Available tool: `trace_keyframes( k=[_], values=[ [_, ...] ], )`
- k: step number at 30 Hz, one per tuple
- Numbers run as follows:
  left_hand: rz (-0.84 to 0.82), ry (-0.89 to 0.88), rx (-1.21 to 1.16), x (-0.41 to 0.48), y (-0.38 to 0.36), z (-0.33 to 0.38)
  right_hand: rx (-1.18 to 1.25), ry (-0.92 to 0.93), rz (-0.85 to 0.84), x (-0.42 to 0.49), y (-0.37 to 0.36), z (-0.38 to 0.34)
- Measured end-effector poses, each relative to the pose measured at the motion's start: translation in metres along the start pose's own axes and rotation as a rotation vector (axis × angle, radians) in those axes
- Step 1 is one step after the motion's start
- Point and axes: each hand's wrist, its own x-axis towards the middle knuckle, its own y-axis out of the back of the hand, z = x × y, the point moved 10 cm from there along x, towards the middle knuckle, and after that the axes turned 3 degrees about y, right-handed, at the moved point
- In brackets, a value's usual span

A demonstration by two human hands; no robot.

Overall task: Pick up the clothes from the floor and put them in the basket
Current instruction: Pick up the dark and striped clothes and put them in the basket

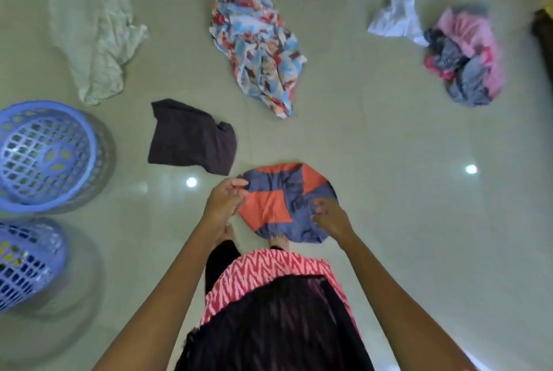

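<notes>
Left hand (226, 198) and right hand (329, 218) each grip orange-blue cloth (287, 200) edges | basket (45, 105) far left

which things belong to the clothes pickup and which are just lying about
Job: orange and blue cloth in left hand and right hand; dark cloth; cream cloth; patterned cloth; white cloth; pink and grey heap; upper basket; lower basket.
Lying about: dark thing, right edge.

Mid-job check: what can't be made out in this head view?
All in the head view.
Lower basket: cut by the left edge and blurred; contents unclear.
Dark object: cut by the right edge; unidentifiable.
Pink-grey pile: blurred; garment count unclear.
Whatever lies under the orange-blue garment: hidden by it, gripped by left hand and right hand.
</notes>
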Motion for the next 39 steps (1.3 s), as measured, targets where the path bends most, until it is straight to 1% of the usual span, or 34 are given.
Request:
trace_keyframes(
  k=[2, 4, 7, 11, 14, 16, 19, 22, 23, 25, 26, 27, 28, 29, 30, 31, 32, 33, 34, 35, 36, 37, 38, 39],
  values=[
    [0.016, 0.031, 0.025, 0.032, -0.009, -0.016, -0.074, -0.006, -0.042, 0.031, -0.016, 0.019],
    [0.031, 0.062, 0.052, 0.071, -0.018, -0.040, -0.073, -0.009, -0.064, 0.070, -0.037, 0.039],
    [0.028, 0.085, 0.119, 0.143, -0.028, -0.084, -0.100, -0.087, -0.079, 0.135, -0.078, 0.081],
    [0.026, 0.128, 0.204, 0.249, -0.033, -0.146, -0.082, -0.208, -0.120, 0.225, -0.154, 0.142],
    [0.080, 0.113, 0.296, 0.331, -0.026, -0.179, -0.078, -0.257, -0.099, 0.290, -0.198, 0.170],
    [0.125, 0.086, 0.358, 0.382, -0.019, -0.188, -0.060, -0.294, -0.065, 0.328, -0.219, 0.183],
    [0.180, 0.070, 0.424, 0.448, -0.007, -0.196, 0.049, -0.382, 0.051, 0.369, -0.242, 0.201],
    [0.268, 0.110, 0.515, 0.512, 0.014, -0.215, 0.138, -0.419, 0.163, 0.398, -0.265, 0.209],
    [0.322, 0.147, 0.486, 0.530, 0.024, -0.217, 0.131, -0.423, 0.184, 0.405, -0.273, 0.213],
    [0.512, 0.149, 0.295, 0.542, 0.041, -0.201, 0.073, -0.403, 0.202, 0.416, -0.284, 0.217],
    [0.582, 0.104, 0.278, 0.558, 0.050, -0.182, 0.046, -0.370, 0.209, 0.421, -0.288, 0.218],
    [0.599, 0.126, 0.315, 0.557, 0.047, -0.188, 0.028, -0.327, 0.228, 0.425, -0.289, 0.216],
    [0.610, 0.151, 0.216, 0.570, 0.050, -0.207, 0.016, -0.278, 0.252, 0.428, -0.289, 0.214],
    [0.619, 0.082, 0.232, 0.555, 0.050, -0.219, -0.001, -0.227, 0.273, 0.430, -0.287, 0.210],
    [0.576, 0.065, 0.171, 0.543, 0.064, -0.272, -0.020, -0.183, 0.286, 0.430, -0.286, 0.206],
    [0.585, 0.093, 0.360, 0.519, 0.054, -0.344, -0.026, -0.142, 0.288, 0.430, -0.285, 0.201],
    [0.574, 0.023, 0.592, 0.502, 0.034, -0.398, -0.016, -0.105, 0.282, 0.427, -0.284, 0.197],
    [0.689, 0.031, 0.853, 0.434, 0.025, -0.421, 0.000, -0.080, 0.276, 0.423, -0.281, 0.191],
    [0.624, 0.010, 0.875, 0.481, 0.008, -0.474, 0.012, -0.066, 0.274, 0.417, -0.277, 0.185],
    [0.492, 0.094, 0.698, 0.525, 0.013, -0.483, 0.018, -0.063, 0.267, 0.402, -0.269, 0.176],
    [0.427, 0.107, 0.722, 0.575, 0.038, -0.437, 0.023, -0.068, 0.254, 0.392, -0.263, 0.171],
    [0.401, 0.116, 0.700, 0.591, 0.060, -0.398, 0.040, -0.076, 0.237, 0.372, -0.252, 0.161],
    [0.367, 0.111, 0.702, 0.578, 0.081, -0.349, 0.057, -0.083, 0.206, 0.352, -0.242, 0.153],
    [0.385, 0.124, 0.644, 0.536, 0.102, -0.298, 0.081, -0.083, 0.169, 0.331, -0.233, 0.143]
  ],
)
